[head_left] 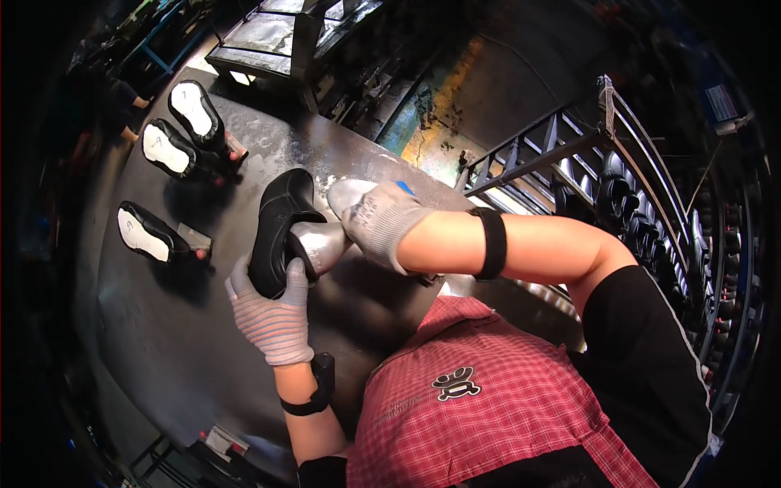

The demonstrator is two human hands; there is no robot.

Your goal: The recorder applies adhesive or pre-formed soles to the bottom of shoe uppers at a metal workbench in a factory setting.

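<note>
Above the metal table, my left hand (pixel 270 313), in a striped knit glove, is closed round the heel end of a black shoe (pixel 281 220). Its thumb presses beside the shoe's opening. A silver shoe last (pixel 320 246) sits at that opening, its lower part hidden by the shoe. My right hand (pixel 381 213), gloved in grey, is closed beside it on a second silver, rounded piece (pixel 346 193). Whether the two silver parts are one piece I cannot tell; the right fingers are mostly hidden.
Several black shoes with white soles, one of them here (pixel 145 232), lie soles up at the table's (pixel 203 350) left. A metal stand (pixel 260 41) is beyond the far edge. At right stands a rack (pixel 561 146) with dark shoes. Part of another person shows at far left.
</note>
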